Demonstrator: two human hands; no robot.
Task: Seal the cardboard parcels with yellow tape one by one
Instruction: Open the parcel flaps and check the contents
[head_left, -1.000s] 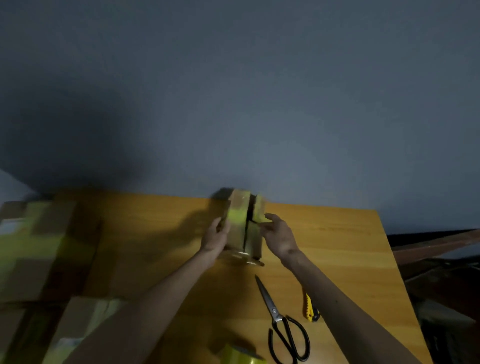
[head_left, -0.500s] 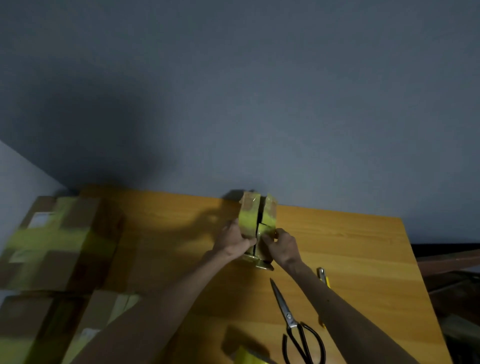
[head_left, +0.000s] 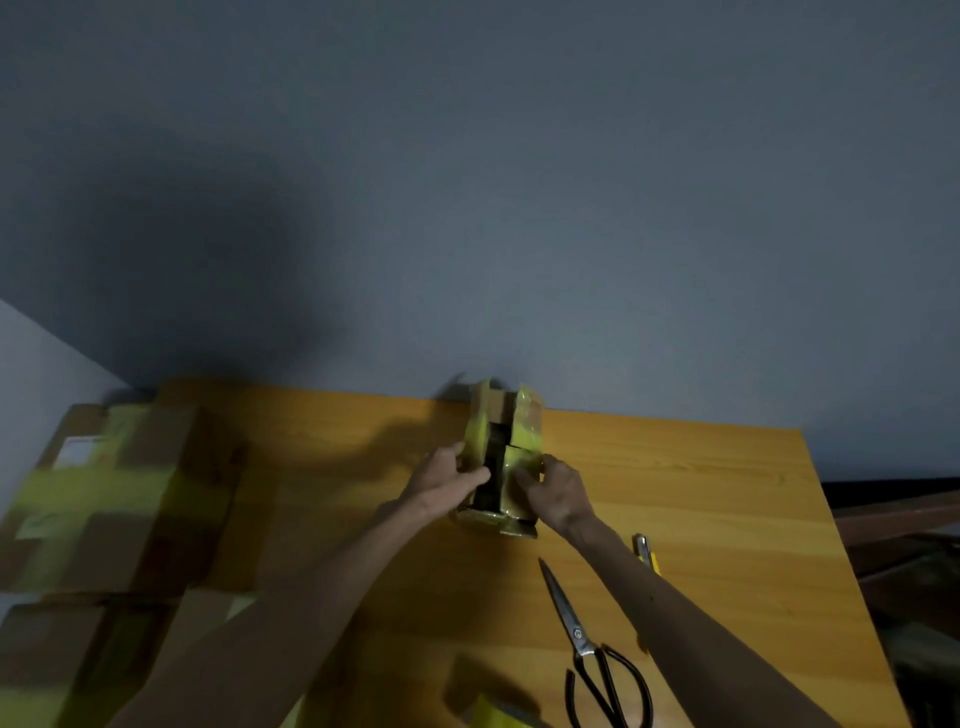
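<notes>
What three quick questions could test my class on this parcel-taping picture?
1. True or false: the scissors lie on the table.
2. What holds the small parcel? A one hand; B both hands; C neither.
3. Fill in: the tape on the small parcel is ___.
Key: 1 true. 2 B, the left hand and the right hand. 3 yellow.
</notes>
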